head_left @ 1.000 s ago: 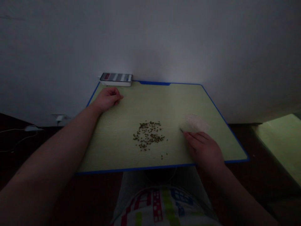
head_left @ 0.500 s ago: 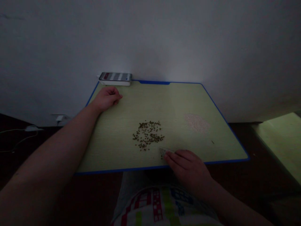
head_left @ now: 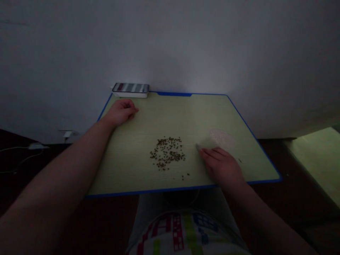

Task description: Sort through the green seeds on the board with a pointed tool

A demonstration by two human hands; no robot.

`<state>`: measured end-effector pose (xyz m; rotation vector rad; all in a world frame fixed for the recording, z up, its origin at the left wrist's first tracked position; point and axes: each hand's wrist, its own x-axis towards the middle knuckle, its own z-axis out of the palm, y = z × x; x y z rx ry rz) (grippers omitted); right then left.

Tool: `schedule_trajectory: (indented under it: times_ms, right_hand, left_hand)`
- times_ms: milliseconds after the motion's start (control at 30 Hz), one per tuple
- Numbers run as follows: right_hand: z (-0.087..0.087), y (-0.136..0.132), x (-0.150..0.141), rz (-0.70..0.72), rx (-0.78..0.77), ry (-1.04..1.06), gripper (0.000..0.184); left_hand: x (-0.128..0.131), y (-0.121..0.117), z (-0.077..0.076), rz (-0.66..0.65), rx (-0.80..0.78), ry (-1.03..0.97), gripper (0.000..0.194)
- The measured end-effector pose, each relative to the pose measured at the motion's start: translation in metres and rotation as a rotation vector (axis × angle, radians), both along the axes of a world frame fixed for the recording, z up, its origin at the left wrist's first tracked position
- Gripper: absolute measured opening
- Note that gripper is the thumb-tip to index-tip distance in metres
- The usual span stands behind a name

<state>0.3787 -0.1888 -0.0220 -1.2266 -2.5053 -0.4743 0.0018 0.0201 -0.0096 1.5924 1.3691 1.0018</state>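
My right hand (head_left: 221, 164) is closed, its fingertips pinching a thin greyish piece with a pointed corner (head_left: 197, 146); most of that piece is hidden. It is over the table between a loose patch of small brown grains (head_left: 170, 156) and a flat pile of pale, fine grains (head_left: 220, 137), partly covering the pale pile's near edge. A few stray brown grains (head_left: 183, 177) lie near the front edge. At the far left of the table, my left hand (head_left: 122, 111) rests with its fingers curled in and its thumb pointing right; nothing shows in it.
The light table (head_left: 170, 113) has a blue rim and stands against a wall. A phone (head_left: 130, 87) lies on a white box (head_left: 132, 94) at the back left corner. A small dark sliver (head_left: 240, 160) lies right of my right hand. A cable and plug (head_left: 68, 134) are at lower left.
My right hand has moved up and to the right with the thin piece, away from the front edge, leaving the stray brown grains in sight. My left hand has not moved.
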Motion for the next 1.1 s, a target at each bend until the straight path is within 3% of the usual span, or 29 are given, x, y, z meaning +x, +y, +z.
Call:
schedule_trajectory:
  times_ms: [200, 367, 533, 800, 1100]
  right_hand:
    - [0.008, 0.002, -0.001, -0.021, 0.027, 0.014, 0.032]
    - [0.009, -0.016, -0.011, 0.085, 0.029, 0.05, 0.033]
    - [0.007, -0.027, -0.02, 0.201, -0.02, 0.108, 0.032]
    - [0.013, -0.034, -0.027, 0.214, -0.022, 0.126, 0.032]
    - [0.008, -0.033, -0.036, 0.258, -0.053, 0.11, 0.031]
  left_hand:
    - [-0.001, 0.0, 0.0, 0.001, -0.006, 0.0, 0.022]
    - [-0.002, 0.002, -0.004, 0.0, 0.013, 0.009, 0.023]
    - [0.001, -0.002, 0.003, 0.006, -0.013, 0.031, 0.023]
    - [0.0, 0.0, 0.001, -0.002, 0.002, 0.051, 0.023]
    - [-0.002, 0.001, -0.003, 0.001, -0.003, 0.037, 0.023]
